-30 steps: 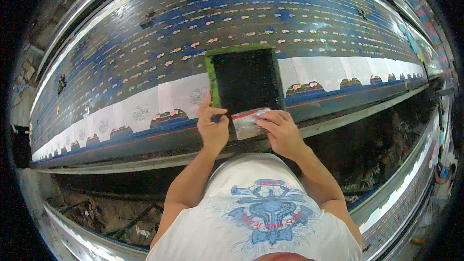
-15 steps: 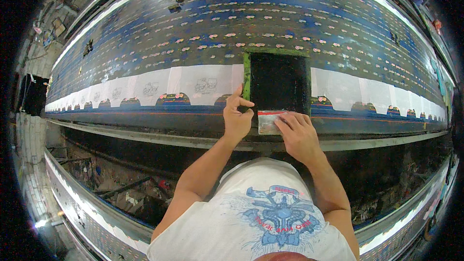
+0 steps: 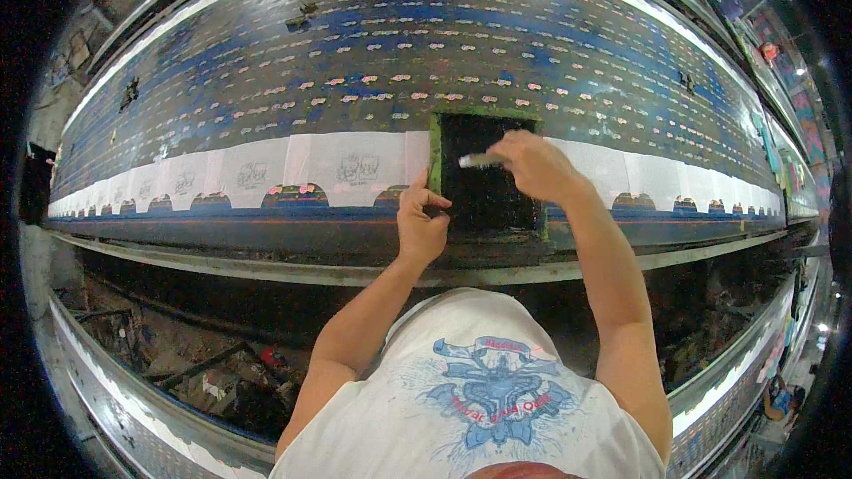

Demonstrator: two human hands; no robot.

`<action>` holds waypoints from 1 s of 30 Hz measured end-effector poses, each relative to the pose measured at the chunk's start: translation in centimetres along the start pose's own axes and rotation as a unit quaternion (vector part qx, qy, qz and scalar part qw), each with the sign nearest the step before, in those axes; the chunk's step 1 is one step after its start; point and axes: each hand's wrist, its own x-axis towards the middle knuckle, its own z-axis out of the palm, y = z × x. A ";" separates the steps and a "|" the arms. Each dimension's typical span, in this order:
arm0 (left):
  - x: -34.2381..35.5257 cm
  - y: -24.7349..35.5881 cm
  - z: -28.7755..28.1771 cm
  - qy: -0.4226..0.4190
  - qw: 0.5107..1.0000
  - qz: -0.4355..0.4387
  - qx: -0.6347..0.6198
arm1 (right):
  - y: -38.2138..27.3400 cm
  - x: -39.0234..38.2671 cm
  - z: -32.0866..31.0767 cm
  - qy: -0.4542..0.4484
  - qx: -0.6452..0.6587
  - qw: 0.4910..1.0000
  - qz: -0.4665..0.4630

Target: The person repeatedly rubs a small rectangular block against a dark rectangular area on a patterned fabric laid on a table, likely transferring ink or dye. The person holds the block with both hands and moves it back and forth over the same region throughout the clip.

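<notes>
A printing screen (image 3: 436,146) with a green-edged frame and a dark middle lies flat over the row of white fabric pieces (image 3: 314,160) on the long table. My left hand (image 3: 422,226) grips the left side of its frame, index finger stretched along the edge and the other fingers curled. Over the screen's middle my right hand (image 3: 540,168) is closed on a small squeegee (image 3: 479,160), which appears narrow, pale and tilted. Its lower edge is blurred, so I cannot tell whether it touches the mesh. Pieces left of the frame carry a thin dark cartoon outline.
The long dark table (image 3: 355,53) has rows of small pinkish printed marks and dark smudges. A metal rail (image 3: 266,268) runs along its near edge. Another table (image 3: 151,417) stands behind me, with clutter (image 3: 222,381) below in the gap. A person (image 3: 781,399) is at the far right.
My right hand has carried the squeegee from the screen's near end up over its middle and turned it edge-on. My left hand stays at the frame's left side. The whole view has shifted slightly.
</notes>
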 end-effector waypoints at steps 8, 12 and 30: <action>-0.1 0.3 -0.5 -0.003 0.999 0.030 0.024 | 2.7 4.7 0.5 0.046 0.022 0.998 0.038; -0.3 0.3 -0.5 -0.002 0.998 0.054 0.030 | 0.5 1.9 1.9 0.038 -0.015 0.998 0.040; -0.2 2.1 -0.2 0.006 0.996 0.064 0.067 | -7.5 -11.7 5.9 0.142 0.099 0.985 0.021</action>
